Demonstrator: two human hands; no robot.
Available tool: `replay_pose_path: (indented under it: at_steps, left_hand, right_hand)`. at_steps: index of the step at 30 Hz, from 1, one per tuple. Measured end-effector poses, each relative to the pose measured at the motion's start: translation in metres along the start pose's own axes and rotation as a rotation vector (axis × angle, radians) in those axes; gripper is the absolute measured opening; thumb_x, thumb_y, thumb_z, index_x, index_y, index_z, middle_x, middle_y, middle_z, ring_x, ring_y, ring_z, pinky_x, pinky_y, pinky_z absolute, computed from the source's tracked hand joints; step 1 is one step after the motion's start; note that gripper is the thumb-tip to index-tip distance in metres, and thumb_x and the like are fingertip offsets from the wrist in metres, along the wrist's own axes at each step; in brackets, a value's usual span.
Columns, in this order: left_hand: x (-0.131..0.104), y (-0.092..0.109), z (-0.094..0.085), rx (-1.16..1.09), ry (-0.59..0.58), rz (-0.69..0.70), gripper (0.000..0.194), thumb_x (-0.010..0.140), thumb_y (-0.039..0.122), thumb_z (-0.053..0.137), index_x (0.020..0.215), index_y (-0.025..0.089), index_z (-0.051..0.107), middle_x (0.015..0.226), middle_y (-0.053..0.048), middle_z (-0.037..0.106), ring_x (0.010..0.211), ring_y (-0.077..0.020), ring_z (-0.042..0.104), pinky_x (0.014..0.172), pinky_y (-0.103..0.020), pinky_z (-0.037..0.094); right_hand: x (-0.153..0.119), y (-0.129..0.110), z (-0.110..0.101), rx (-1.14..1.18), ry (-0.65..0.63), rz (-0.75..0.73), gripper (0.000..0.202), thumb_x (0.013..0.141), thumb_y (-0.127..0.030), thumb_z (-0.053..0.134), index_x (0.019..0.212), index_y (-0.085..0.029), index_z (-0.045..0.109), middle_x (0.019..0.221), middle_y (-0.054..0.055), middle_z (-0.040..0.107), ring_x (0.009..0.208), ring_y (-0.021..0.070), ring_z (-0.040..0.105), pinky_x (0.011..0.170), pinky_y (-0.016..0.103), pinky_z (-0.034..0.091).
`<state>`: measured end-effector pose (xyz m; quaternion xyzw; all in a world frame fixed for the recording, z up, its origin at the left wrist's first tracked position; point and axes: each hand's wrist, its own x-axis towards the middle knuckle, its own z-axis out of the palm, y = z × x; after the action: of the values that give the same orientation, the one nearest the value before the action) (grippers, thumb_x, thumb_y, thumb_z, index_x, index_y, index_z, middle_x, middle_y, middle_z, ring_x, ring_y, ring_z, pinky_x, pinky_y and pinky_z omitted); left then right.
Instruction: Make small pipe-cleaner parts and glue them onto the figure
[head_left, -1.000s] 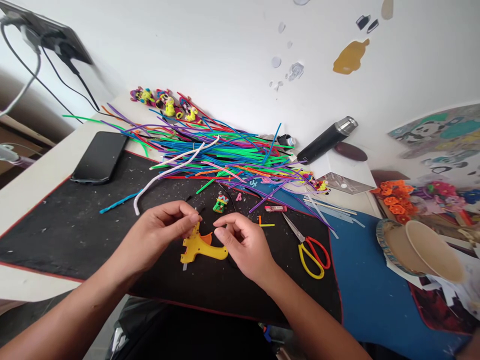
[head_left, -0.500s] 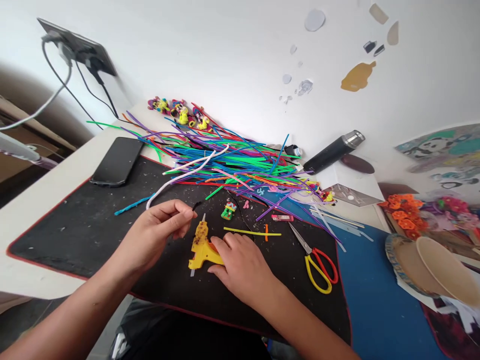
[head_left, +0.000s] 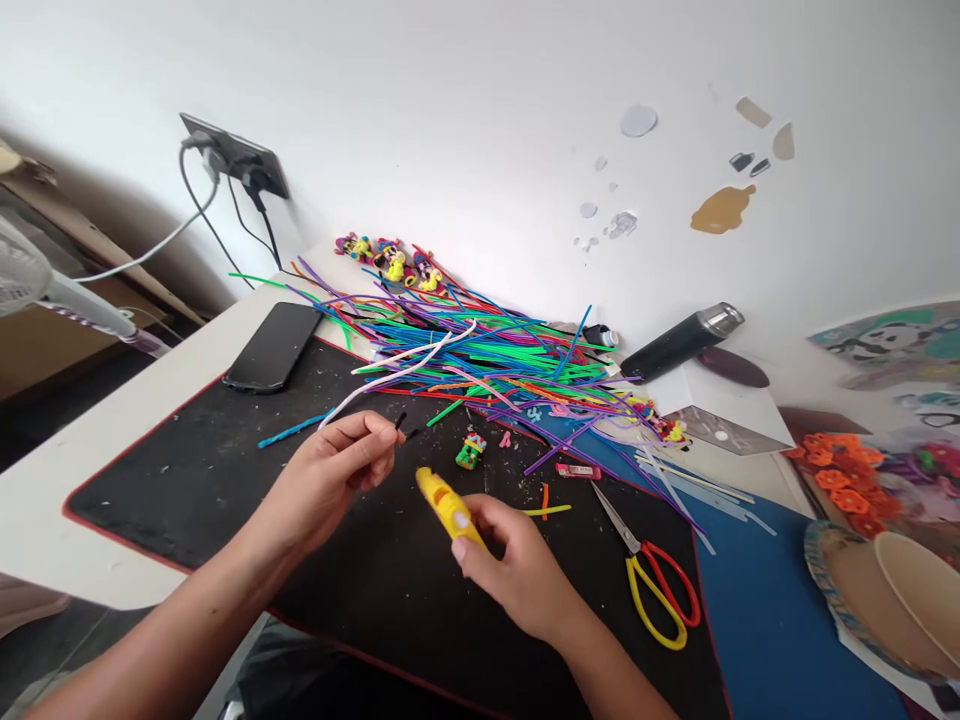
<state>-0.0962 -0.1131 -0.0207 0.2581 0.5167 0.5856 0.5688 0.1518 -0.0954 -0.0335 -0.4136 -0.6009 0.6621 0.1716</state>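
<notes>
My left hand (head_left: 349,455) pinches a short black pipe cleaner piece (head_left: 401,421) between thumb and fingertips, over the black mat (head_left: 337,560). Close to it, my right hand (head_left: 514,560) is wrapped round a yellow hot glue gun (head_left: 448,505), lifted off the mat and partly covered by the fingers. Beyond the glue gun sits a small green figure (head_left: 470,451) with a multicoloured top. A yellow pipe cleaner (head_left: 553,510) lies under an orange piece (head_left: 545,497) beside my right hand.
Behind the hands spreads a heap of coloured pipe cleaners (head_left: 480,350). Scissors (head_left: 649,575) lie at the right, a phone (head_left: 274,347) at the left. A black flask (head_left: 679,340) leans near the wall. Finished-looking little figures (head_left: 390,262) stand at the back.
My right hand has closed round the glue gun and raised it from the mat, turning it. My left hand still pinches the black piece. The camera view has shifted.
</notes>
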Motion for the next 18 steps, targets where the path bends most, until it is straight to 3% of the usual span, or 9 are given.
replay_pose_path:
  at_steps: [3, 6, 12, 18]
  left_hand:
    - [0.003, -0.002, 0.003, 0.003, 0.011, 0.007, 0.047, 0.074, 0.058, 0.098, 0.069, 0.019, 0.073, 0.056, 0.002, 0.053, 0.056, -0.0114, 0.044, 0.054, -0.025, 0.033]
    - [0.005, -0.005, 0.007, 0.008, 0.018, 0.001, 0.047, 0.073, 0.059, 0.098, 0.071, 0.019, 0.074, 0.056, 0.002, 0.052, 0.056, -0.0112, 0.043, 0.053, -0.024, 0.033]
    - [0.004, -0.016, 0.02, 0.013, -0.003, -0.027, 0.049, 0.071, 0.061, 0.099, 0.073, 0.018, 0.076, 0.056, 0.002, 0.052, 0.056, -0.011, 0.041, 0.053, -0.024, 0.031]
    - [0.002, -0.028, 0.035, -0.087, -0.018, -0.094, 0.048, 0.071, 0.058, 0.1, 0.075, 0.017, 0.075, 0.057, 0.004, 0.049, 0.056, -0.0097, 0.039, 0.051, -0.023, 0.029]
  right_hand:
    - [0.0, 0.007, -0.009, 0.357, -0.016, -0.015, 0.049, 0.094, -0.059, 0.078, 0.115, -0.016, 0.072, 0.074, -0.002, 0.063, 0.061, 0.0148, 0.06, 0.065, 0.03, 0.046]
    - [0.0, 0.01, -0.016, 0.536, 0.008, -0.056, 0.06, 0.091, -0.068, 0.082, 0.116, -0.015, 0.07, 0.074, -0.003, 0.062, 0.055, 0.0121, 0.058, 0.06, 0.028, 0.041]
    - [0.003, 0.008, -0.022, 0.518, 0.151, -0.047, 0.056, 0.093, -0.069, 0.082, 0.099, -0.015, 0.069, 0.062, -0.008, 0.051, 0.045, 0.0091, 0.052, 0.052, 0.024, 0.034]
    - [0.005, 0.009, -0.017, 0.488, 0.205, -0.067, 0.064, 0.09, -0.077, 0.079, 0.097, -0.014, 0.072, 0.056, -0.008, 0.047, 0.041, 0.009, 0.047, 0.048, 0.024, 0.033]
